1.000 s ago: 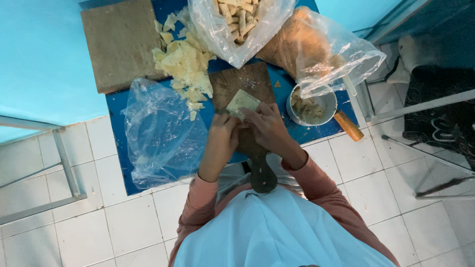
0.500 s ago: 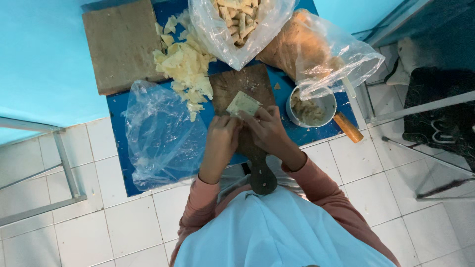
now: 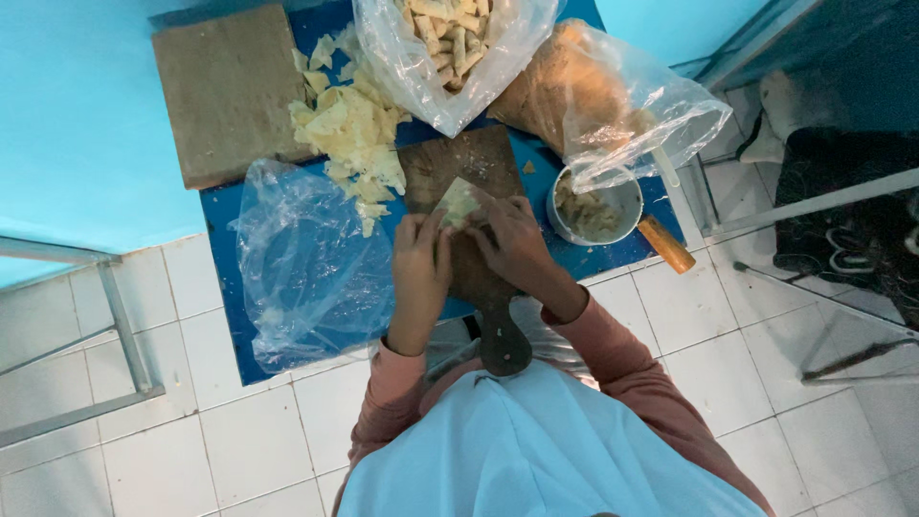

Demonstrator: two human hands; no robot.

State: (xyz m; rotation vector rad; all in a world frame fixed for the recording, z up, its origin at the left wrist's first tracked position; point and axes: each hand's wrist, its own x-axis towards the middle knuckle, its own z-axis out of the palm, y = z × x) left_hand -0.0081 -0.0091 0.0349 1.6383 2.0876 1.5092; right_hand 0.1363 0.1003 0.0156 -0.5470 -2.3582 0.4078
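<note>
While both hands press together over it, the pale wrapper sheet (image 3: pixel 459 201) lies on the dark wooden cutting board (image 3: pixel 469 206), near the board's middle, just as it did a second ago; only the fingers have shuffled slightly closer on it, so the folding looks under way and not finished. The left hand (image 3: pixel 419 263) has its fingers curled down onto the sheet's near corner, and the right hand (image 3: pixel 515 244) pinches its right edge, both closed on the wrapper.

Just right of the board stands a round metal bowl (image 3: pixel 593 206) holding a brownish filling. Behind it a clear plastic bag (image 3: pixel 613 96) sags open over a tan mass, and beside that another clear bag (image 3: pixel 450 48) holds short pale rolled pieces. Left of the board a loose heap of pale wrapper scraps (image 3: pixel 349 134) spreads over the blue mat (image 3: pixel 225 206); an empty crumpled bag (image 3: pixel 302 263) lies below it. A square brown board (image 3: pixel 225 91) sits at the far left, and an orange handle (image 3: pixel 667 245) pokes out near the bowl, all on the white tiled floor (image 3: pixel 191 431).
</note>
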